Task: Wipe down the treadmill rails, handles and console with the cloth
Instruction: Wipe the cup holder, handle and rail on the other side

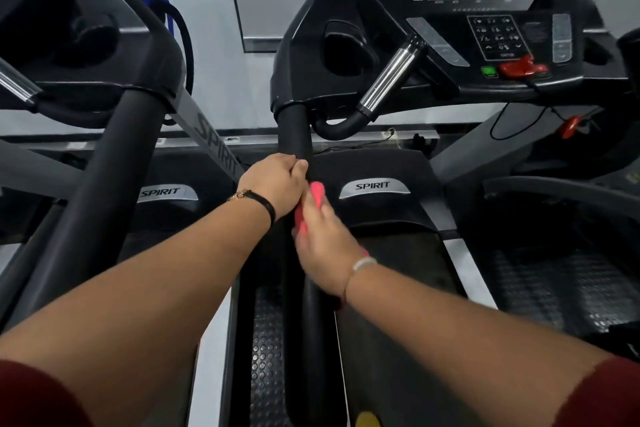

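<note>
Rail-wiping step, I'd say: the left hand (277, 180) grips the rail (294, 135), the right hand (323, 246) just below clasps the cloth (317, 192) round it; next, slide it toward the console (495, 35).

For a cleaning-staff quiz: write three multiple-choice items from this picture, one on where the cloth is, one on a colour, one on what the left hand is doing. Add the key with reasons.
1. Where is the pink cloth?
A) on the console keypad
B) on the black side rail, under the right hand
C) on the treadmill belt

2. What colour is the button beside the red safety key?
A) green
B) yellow
C) blue

3. What is the left hand doing?
A) hanging free
B) gripping the black side rail just ahead of the cloth
C) pressing the keypad

Key: 1 B, the cloth shows under the right hand's fingers on the rail; 2 A, it shows bright green; 3 B, its fingers curl round the rail.
</note>
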The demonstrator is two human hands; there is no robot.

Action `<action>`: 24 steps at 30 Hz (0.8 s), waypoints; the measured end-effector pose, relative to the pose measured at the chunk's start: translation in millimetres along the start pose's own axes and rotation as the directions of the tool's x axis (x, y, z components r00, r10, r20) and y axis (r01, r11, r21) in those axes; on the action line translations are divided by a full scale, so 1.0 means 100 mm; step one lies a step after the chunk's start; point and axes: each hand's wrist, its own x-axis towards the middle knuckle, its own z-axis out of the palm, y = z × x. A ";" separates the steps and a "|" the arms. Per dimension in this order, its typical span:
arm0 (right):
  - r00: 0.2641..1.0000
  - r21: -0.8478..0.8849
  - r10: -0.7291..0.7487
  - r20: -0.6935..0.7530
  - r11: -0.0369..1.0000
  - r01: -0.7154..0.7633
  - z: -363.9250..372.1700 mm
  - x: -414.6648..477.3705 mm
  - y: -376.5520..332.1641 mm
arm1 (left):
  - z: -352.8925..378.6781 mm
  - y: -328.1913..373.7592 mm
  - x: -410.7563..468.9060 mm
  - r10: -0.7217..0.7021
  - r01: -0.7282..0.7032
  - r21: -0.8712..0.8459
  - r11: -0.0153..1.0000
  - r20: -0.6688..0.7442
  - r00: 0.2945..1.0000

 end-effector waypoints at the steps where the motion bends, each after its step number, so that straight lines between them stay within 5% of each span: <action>1: 1.000 -0.030 -0.023 0.018 0.999 0.024 0.02 -0.13 0.00 | -0.01 0.01 0.01 -0.016 0.016 -0.012 1.000 -0.001 1.000; 6: 0.979 0.049 0.176 0.102 0.982 -0.182 -0.03 -0.35 0.10 | -0.10 0.12 0.13 -0.057 0.053 0.127 0.991 0.024 0.998; 10: 0.987 -0.149 0.161 -0.007 0.976 -0.161 -0.21 0.00 0.23 | -0.08 0.34 0.22 -0.079 0.078 0.194 0.978 -0.004 0.997; 14: 0.969 -0.077 0.138 -0.205 0.985 -0.156 -0.64 0.43 0.21 | 0.00 0.55 0.26 -0.005 0.003 -0.218 0.976 -0.007 1.000; 17: 0.925 0.160 0.173 -0.338 0.979 -0.124 -1.04 0.70 0.14 | 0.07 0.70 0.33 0.044 -0.045 -0.476 0.878 -0.012 0.999; 21: 0.932 0.412 0.261 -0.252 0.900 -0.141 -1.35 0.91 0.12 | 0.17 0.88 0.38 0.070 -0.020 -0.677 0.735 0.047 0.996; 24: 0.974 0.222 0.135 -0.181 0.971 -0.093 -1.53 0.90 0.26 | 0.29 1.00 0.36 0.081 -0.040 -0.634 0.773 0.036 0.996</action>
